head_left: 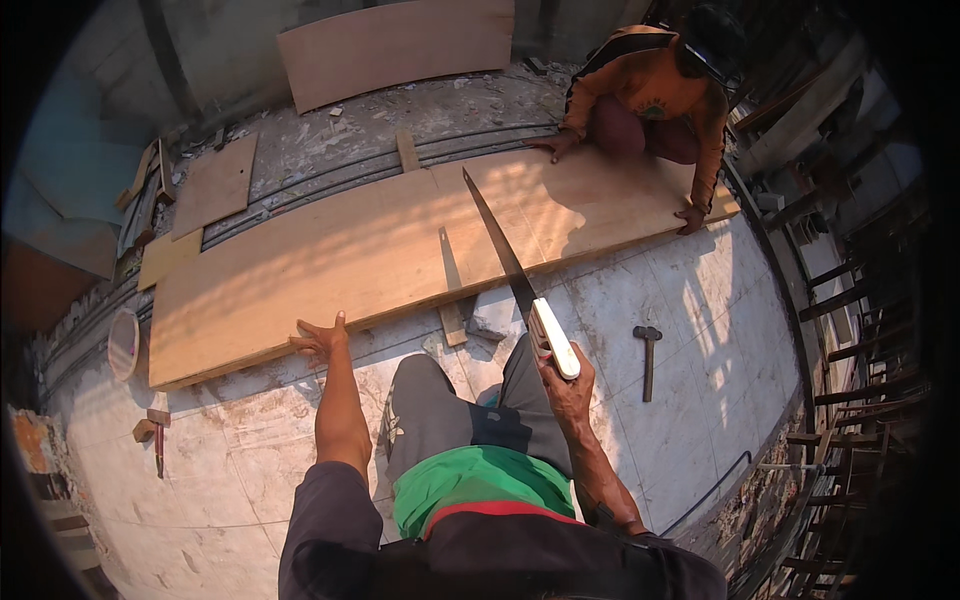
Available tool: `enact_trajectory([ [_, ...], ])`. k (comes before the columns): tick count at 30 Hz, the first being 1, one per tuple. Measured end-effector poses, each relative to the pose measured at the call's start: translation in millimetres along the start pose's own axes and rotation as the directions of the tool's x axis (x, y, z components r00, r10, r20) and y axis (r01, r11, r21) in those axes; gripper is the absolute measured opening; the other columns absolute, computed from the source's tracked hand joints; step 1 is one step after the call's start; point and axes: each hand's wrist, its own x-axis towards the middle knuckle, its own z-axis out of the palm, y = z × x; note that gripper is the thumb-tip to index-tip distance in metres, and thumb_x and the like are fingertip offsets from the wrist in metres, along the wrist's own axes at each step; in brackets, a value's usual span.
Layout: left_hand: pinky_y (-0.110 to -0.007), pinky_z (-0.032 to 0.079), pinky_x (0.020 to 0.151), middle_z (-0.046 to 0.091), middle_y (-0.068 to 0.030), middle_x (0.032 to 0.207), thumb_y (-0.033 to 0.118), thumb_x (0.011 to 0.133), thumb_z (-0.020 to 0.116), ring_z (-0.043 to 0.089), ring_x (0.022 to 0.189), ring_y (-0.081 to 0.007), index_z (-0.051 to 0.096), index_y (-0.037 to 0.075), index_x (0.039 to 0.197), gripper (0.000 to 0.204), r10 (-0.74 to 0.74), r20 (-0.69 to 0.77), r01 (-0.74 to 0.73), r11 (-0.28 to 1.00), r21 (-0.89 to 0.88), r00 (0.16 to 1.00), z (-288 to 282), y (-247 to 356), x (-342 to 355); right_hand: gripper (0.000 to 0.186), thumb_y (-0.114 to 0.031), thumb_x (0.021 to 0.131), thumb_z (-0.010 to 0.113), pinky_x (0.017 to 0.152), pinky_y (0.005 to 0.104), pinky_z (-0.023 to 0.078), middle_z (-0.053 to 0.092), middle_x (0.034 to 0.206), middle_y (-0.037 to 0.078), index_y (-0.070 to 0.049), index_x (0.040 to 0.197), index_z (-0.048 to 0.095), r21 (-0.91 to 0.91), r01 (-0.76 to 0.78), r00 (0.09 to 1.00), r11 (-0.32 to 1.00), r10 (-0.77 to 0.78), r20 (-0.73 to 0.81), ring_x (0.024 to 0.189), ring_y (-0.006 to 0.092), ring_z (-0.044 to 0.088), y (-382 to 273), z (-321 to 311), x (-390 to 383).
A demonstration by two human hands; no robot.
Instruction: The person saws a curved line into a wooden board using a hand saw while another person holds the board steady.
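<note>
A long plywood panel (330,255) lies across the view in front of me, propped off the floor on wooden pieces. My left hand (320,338) rests at its near edge, left of the middle, fingers spread on the wood. In my right hand (568,382) is a handsaw (503,245), gripped by its white handle. Its dark blade points up and away over the panel, its shadow falling on the wood to the left. A pencil line seems to cross the panel right of the blade. At the far right a crouching co-worker (650,110) holds the panel with both hands.
A hammer (648,362) lies on the tiled floor to the right. At the left are a round white container (124,344), a red-handled tool (160,450) and wood blocks (145,430). Plywood sheets (400,50) and long metal bars lie beyond the panel; a rack of bars stands at the right.
</note>
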Motion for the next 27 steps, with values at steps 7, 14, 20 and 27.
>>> enact_trajectory([
  [7,-0.067,0.028,0.112,0.042,-0.0191,0.151,0.057,0.075,0.078,0.039,0.141,-0.0401,0.052,0.022,0.141,0.08,0.247,0.187,-0.305,0.858,0.413,0.951,-9,3,14,0.03,-0.008,0.083,0.074,0.077,0.0276,0.051,0.071,0.093,0.01,0.001,0.11,0.066,-0.053,0.028,0.997,0.998,-0.024,0.074,0.085,0.0133,0.067,11,-57,14],
  [14,-0.047,0.054,0.094,0.064,-0.021,0.126,0.055,0.078,0.074,0.061,0.118,-0.0407,0.067,0.006,0.121,0.066,0.404,0.329,-0.52,0.693,0.5,0.853,-16,11,93,0.026,-0.006,0.086,0.072,0.063,0.0228,0.045,0.062,0.082,0.0,-0.002,0.109,0.061,0.059,0.111,0.993,0.992,-0.113,0.032,0.069,0.0067,0.056,16,-43,42],
  [20,-0.047,0.054,0.092,0.07,-0.025,0.108,0.049,0.081,0.067,0.065,0.107,-0.0429,0.073,-0.003,0.104,0.058,0.553,0.584,-0.804,0.383,0.454,0.594,-28,-6,121,0.039,-0.01,0.086,0.073,0.086,0.0334,0.052,0.069,0.104,0.014,-0.001,0.12,0.058,0.111,0.058,0.998,0.992,-0.061,0.022,0.098,0.0206,0.067,17,32,103],
  [27,-0.047,0.055,0.09,0.071,-0.0283,0.103,0.04,0.08,0.068,0.067,0.104,-0.0416,0.072,-0.005,0.101,0.049,0.46,0.61,-0.754,0.51,0.413,0.645,-34,28,72,0.055,-0.003,0.082,0.065,0.086,0.0335,0.052,0.069,0.11,0.02,-0.005,0.136,0.056,0.084,0.14,0.989,0.987,-0.136,-0.059,0.099,0.023,0.069,65,123,178],
])
